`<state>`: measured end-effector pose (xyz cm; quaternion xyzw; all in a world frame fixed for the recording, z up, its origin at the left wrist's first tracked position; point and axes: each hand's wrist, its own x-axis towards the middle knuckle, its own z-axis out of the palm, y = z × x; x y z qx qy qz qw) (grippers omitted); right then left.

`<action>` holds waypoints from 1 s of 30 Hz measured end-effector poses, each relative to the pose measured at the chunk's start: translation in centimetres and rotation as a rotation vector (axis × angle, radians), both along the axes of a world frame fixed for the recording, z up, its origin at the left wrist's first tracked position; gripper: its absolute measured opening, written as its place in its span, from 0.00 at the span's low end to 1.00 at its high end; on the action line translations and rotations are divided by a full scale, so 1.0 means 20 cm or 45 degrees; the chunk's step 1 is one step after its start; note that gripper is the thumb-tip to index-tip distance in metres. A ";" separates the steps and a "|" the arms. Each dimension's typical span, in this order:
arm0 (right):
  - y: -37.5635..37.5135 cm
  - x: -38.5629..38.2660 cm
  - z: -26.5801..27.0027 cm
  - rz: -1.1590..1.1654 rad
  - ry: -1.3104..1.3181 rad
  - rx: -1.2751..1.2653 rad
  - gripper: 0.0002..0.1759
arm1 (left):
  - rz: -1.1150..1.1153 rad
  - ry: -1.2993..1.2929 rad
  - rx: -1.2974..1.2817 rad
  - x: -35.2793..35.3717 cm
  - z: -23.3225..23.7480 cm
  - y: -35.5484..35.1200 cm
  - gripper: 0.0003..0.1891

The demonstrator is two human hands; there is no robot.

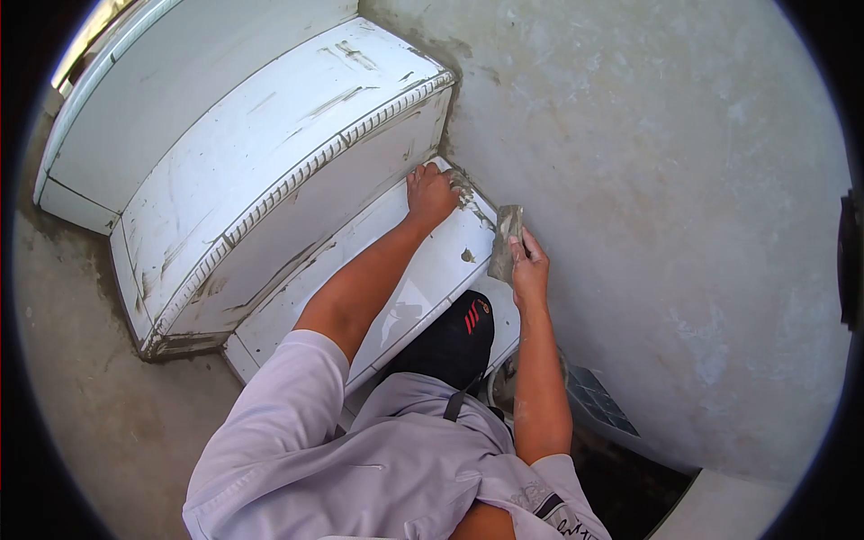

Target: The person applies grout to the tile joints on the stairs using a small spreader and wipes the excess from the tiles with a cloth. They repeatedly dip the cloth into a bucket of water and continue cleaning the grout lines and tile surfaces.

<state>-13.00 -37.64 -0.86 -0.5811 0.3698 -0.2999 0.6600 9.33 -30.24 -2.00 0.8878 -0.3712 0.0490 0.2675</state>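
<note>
My left hand (430, 194) reaches to the inner corner of a white tiled step (396, 256), its fingers bent down at the joint by the wall. Whatever its fingertips may hold is hidden. Grey mortar (463, 191) is smeared beside it, and a small blob (467, 256) lies on the step. To the right, my right hand (529, 261) grips a flat, mortar-covered rectangular piece (507, 241), held upright near the step's end and the wall.
Higher tiled steps (279, 90) with a ribbed edge and mortar streaks curve at the upper left. A grey plastered wall (666, 198) rises on the right. My knee (450, 337) is against the lower step. Dark tiles (598, 400) lean low by the wall, near a partly hidden bucket.
</note>
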 end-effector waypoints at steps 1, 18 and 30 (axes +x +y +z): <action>0.00 -0.02 -0.01 -0.011 0.003 -0.017 0.25 | -0.038 0.005 0.081 0.02 0.00 -0.03 0.18; 0.09 -0.09 -0.03 -0.026 -0.123 0.127 0.26 | -0.210 0.740 -0.781 0.00 0.65 0.08 0.09; 0.16 -0.10 -0.07 0.058 -0.193 0.121 0.24 | -0.637 -0.658 -1.882 0.08 3.26 -0.23 0.15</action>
